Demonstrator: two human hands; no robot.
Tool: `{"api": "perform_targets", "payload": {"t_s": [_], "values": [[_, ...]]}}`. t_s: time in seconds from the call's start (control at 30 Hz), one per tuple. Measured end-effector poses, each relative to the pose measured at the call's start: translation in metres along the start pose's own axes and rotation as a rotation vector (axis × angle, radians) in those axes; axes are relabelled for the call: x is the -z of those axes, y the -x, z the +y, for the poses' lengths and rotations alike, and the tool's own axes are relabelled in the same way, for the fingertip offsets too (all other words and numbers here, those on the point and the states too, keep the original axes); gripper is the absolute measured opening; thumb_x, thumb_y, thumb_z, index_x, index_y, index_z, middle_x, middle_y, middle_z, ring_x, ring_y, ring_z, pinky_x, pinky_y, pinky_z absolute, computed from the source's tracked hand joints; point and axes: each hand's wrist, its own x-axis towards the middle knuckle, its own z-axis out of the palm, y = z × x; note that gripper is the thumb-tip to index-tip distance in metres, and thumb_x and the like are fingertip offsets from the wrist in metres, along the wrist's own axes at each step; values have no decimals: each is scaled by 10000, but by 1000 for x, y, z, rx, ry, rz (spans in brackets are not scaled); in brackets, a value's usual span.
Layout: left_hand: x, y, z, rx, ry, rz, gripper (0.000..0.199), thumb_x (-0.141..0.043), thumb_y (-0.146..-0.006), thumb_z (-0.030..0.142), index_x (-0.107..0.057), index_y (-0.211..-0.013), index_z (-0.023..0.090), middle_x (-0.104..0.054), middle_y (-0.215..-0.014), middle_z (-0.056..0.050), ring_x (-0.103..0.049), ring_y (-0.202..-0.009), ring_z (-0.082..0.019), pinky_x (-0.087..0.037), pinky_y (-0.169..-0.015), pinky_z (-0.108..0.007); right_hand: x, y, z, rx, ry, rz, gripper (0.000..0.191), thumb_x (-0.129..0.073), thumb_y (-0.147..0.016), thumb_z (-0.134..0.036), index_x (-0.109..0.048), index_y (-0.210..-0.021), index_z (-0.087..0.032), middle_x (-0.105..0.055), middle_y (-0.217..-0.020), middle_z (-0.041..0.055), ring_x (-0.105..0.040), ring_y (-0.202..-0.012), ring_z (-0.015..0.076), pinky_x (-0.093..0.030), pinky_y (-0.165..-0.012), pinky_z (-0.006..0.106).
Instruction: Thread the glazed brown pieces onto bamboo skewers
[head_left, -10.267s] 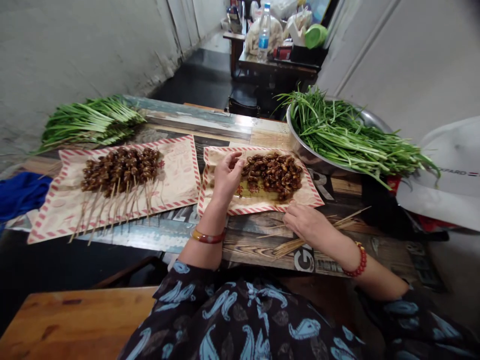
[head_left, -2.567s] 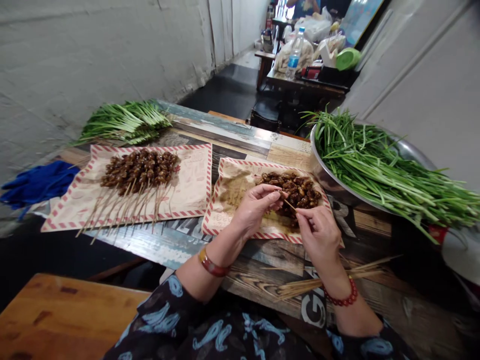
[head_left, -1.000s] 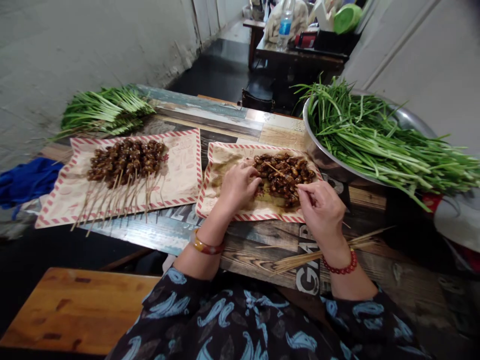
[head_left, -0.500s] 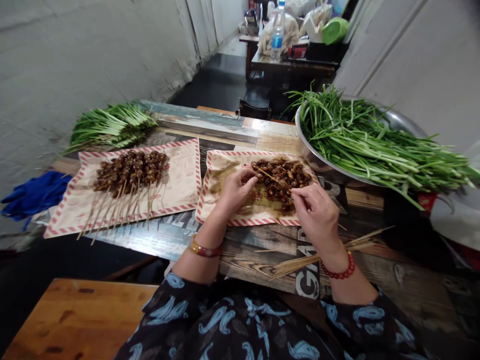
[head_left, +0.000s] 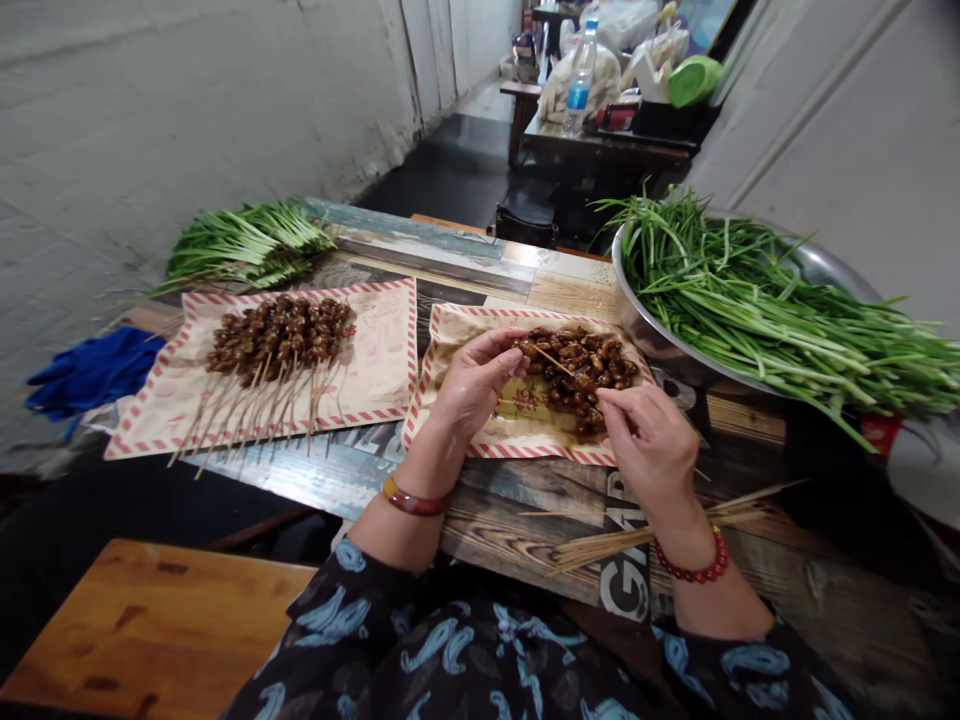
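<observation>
On the right-hand paper sheet (head_left: 517, 450) lies a pile of dark brown glossy pieces (head_left: 592, 365). My left hand (head_left: 480, 375) is at the pile's left side, thumb and fingertips pinched on a small brown piece. A thin skewer (head_left: 555, 358) slants over the pile between my hands, its left end near my left fingertips. My right hand (head_left: 649, 430) is at the pile's lower right, its fingertips pinched near the skewer's lower end; whether they grip it cannot be made out. Skewered brown pieces (head_left: 277, 335) lie in a row on the left paper sheet (head_left: 382, 345), sticks toward me.
Loose skewers (head_left: 607, 545) lie at the front of the table. A metal bowl (head_left: 675, 355) of long green stalks (head_left: 765, 300) stands right, more greens (head_left: 247, 245) back left. Blue gloves (head_left: 94, 375) are far left. Behind, another table holds a bottle (head_left: 579, 85) and bags.
The whole view has shifted, so the table sits further right and slightly lower. My left fingers have opened a little from the pile and now pinch a piece; my right hand stays pinched.
</observation>
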Motion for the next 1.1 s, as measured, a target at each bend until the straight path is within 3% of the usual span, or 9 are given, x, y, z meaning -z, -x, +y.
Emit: {"api": "perform_targets", "payload": {"t_s": [0.2,0.6,1.1], "values": [[0,0,0,-9,14,15,319,-820,-623,204,-751,-934,209,-707,-945,-35,-609,-780,-105,-466,-674,-213,1,1,0,21,5,-6,150,-606,-898,-191,-712,-992,-239,-694,-855,33,-654,-765,146,-540,-727,277],[3,-3,0,7,111,32,295,-828,-625,201,-731,-904,191,-709,-902,-24,-641,-830,-99,-475,-689,-189,3,1,-3,37,39,-13,156,-606,-901,-190,-714,-1003,-239,-691,-855,34,-651,-767,142,-539,-726,273],[0,-2,1,-42,67,63,308,-809,-642,208,-697,-929,193,-692,-910,-21,-648,-885,-124,-493,-774,-231,3,2,-5,23,68,-41,162,-603,-907,-208,-722,-1010,-245,-680,-839,31,-640,-740,131,-523,-691,246]]}}
